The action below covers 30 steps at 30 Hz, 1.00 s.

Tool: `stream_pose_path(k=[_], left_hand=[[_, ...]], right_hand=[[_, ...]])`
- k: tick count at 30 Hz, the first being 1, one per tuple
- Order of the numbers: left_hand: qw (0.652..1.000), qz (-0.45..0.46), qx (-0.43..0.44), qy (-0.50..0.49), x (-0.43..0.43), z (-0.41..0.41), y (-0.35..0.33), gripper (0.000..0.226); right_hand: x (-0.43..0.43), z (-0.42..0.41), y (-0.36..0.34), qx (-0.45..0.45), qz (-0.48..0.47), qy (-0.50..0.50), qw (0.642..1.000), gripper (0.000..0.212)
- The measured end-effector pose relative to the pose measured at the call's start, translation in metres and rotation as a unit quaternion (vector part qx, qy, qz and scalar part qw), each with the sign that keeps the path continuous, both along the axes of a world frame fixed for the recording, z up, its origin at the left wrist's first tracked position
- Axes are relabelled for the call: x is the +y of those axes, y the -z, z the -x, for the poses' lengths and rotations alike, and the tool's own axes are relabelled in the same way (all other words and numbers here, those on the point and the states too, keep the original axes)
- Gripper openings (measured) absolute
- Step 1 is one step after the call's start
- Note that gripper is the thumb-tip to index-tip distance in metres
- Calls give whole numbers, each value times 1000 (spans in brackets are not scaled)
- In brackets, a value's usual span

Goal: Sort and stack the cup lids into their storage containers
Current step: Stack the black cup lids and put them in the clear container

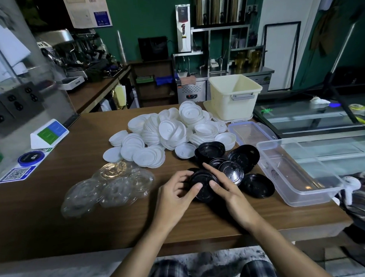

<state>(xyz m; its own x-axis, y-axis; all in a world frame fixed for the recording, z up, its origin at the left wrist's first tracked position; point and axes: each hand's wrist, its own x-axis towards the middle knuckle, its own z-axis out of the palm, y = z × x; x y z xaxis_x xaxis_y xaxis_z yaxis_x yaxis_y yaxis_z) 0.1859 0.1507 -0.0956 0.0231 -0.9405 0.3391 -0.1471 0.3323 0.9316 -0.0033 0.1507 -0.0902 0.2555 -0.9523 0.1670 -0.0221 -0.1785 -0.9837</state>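
Observation:
A small stack of black lids [204,184] sits near the front of the wooden table [56,215]. My left hand [177,192] grips its left side and my right hand [224,186] grips its right side, thumbs on top. More black lids [242,157] lie loose just behind and to the right. A big heap of white lids [167,132] fills the middle of the table. Clear lids [108,186] lie in a pile to the left. An empty clear plastic container [298,171] stands at the right.
A cream bin [236,95] with a grey handle stands at the back right, a clear container cover [249,132] in front of it. A QR sign stand [49,133] and a blue coaster [31,158] sit at the left. A glass display case [321,121] borders the right.

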Motion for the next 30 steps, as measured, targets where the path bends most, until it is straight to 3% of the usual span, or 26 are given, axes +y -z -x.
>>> stream_pose_path(k=[8, 17, 24, 30], left_hand=[[1000, 15, -18, -13, 3, 0, 0, 31], [996, -10, 1, 92, 11, 4, -12, 40], [993, -32, 35, 108, 4, 16, -23, 30], [990, -45, 51, 122, 3, 26, -22, 32]], right_hand=[[0, 1, 1, 97, 28, -17, 995, 55], [22, 17, -3, 63, 93, 25, 993, 48], [24, 29, -12, 57, 58, -9, 997, 52], [25, 33, -8, -14, 47, 43, 998, 46]])
